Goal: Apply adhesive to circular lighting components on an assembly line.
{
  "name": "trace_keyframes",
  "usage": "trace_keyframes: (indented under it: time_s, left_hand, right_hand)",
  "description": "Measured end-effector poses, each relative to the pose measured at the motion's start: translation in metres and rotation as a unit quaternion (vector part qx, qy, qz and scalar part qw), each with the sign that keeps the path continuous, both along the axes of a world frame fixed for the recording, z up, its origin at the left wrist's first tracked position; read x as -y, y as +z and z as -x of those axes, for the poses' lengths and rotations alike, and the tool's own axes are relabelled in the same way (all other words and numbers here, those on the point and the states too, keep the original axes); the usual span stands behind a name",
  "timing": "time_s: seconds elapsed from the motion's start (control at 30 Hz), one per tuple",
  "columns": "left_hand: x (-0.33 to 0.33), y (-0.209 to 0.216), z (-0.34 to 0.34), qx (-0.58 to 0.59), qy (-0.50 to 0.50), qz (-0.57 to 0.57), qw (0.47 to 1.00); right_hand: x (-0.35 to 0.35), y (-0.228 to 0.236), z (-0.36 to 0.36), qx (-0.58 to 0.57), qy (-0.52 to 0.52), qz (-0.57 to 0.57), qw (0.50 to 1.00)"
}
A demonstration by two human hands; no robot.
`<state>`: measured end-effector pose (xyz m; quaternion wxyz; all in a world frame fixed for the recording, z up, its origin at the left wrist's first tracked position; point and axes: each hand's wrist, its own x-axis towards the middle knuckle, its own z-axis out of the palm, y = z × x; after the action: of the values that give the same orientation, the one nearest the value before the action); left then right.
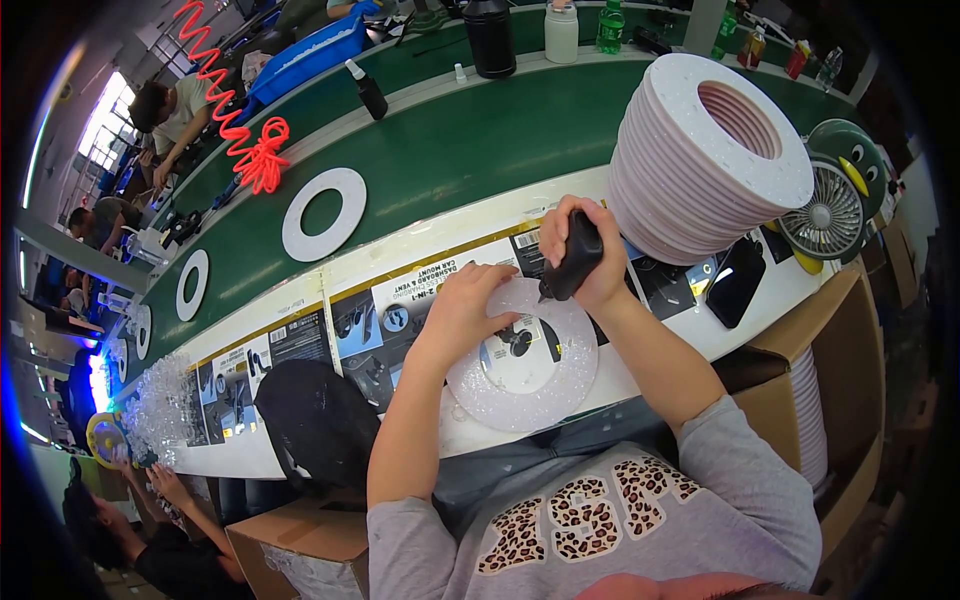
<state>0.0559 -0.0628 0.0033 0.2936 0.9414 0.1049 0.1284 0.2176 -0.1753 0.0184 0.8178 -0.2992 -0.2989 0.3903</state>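
Note:
A flat white speckled ring (525,409) lies in front of me on the bench, over printed packaging sheets. My left hand (460,312) grips its upper left part, thumb by the centre hole and fingers along the outer edge. Wrapped in my right hand (601,282) is a black hand tool (575,258) with a thick rounded body. Its narrow tip points down at the ring's upper right edge; whether it touches cannot be made out. Through the ring's hole a printed picture on the sheet shows.
A tall stack of similar rings (660,180) stands at the right, beside a green fan (832,200) and a black phone (736,283). Another ring (347,190) lies on the green conveyor belt (420,150). A black cap (315,415) sits to my left. Cardboard boxes (300,535) flank me; co-workers sit farther left.

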Motion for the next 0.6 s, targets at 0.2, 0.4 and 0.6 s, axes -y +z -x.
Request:
trace_keyframes:
  time_s: [0.2, 0.4, 0.6]
  left_hand:
    - [0.002, 0.000, 0.001, -0.002, 0.000, -0.004, 1.000]
    - [0.001, -0.003, -0.002, 0.002, -0.001, 0.003, 1.000]
    - [-0.001, 0.001, -0.001, 0.002, 0.003, -0.002, 1.000]
  right_hand:
    - [0.001, -0.002, -0.010, 0.015, -0.062, -0.012, 0.998]
    - [0.001, -0.008, -0.016, 0.030, -0.046, -0.013, 0.998]
    - [-0.001, -0.005, -0.013, 0.028, -0.047, -0.013, 0.998]
